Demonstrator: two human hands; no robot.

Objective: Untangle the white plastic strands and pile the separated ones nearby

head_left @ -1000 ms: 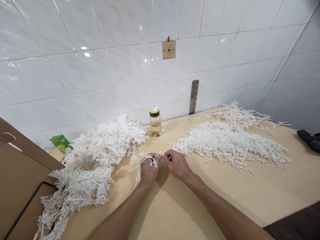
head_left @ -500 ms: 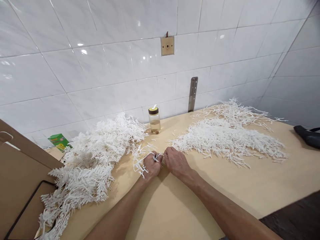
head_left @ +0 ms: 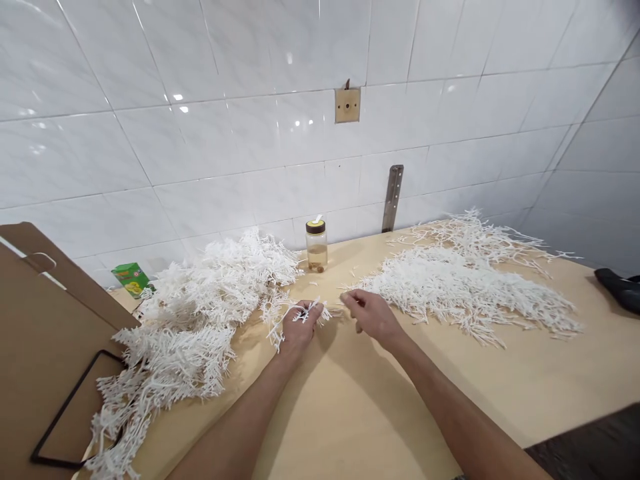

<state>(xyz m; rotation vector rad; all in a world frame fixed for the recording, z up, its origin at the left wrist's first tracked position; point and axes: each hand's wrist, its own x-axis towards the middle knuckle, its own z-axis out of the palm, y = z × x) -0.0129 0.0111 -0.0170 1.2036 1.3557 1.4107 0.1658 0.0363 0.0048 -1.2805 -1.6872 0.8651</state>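
A white, branched, coral-like plastic sprig (head_left: 275,327) is gripped in my left hand (head_left: 299,329), its forked tips poking out on both sides of the fingers. To the right of it, my right hand (head_left: 374,316) is closed in a pinch just above the table; what lies between its fingertips is too small to make out. A large heap of tangled white sprigs (head_left: 195,307) lies left of my left hand. Beyond my right hand spreads a flatter pile of white sprigs (head_left: 465,287).
Behind my hands stands a clear jar (head_left: 317,250) with a dark-rimmed lid and liquid inside. A cardboard box (head_left: 45,347) and a green packet (head_left: 131,279) are at the left. A metal bracket (head_left: 393,199) leans by the tiled wall; a black object (head_left: 619,290) sits far right.
My hands, close together before, have drawn apart, the right one moving to the right. The sprig stays in my left hand. The camera view has shifted slightly.
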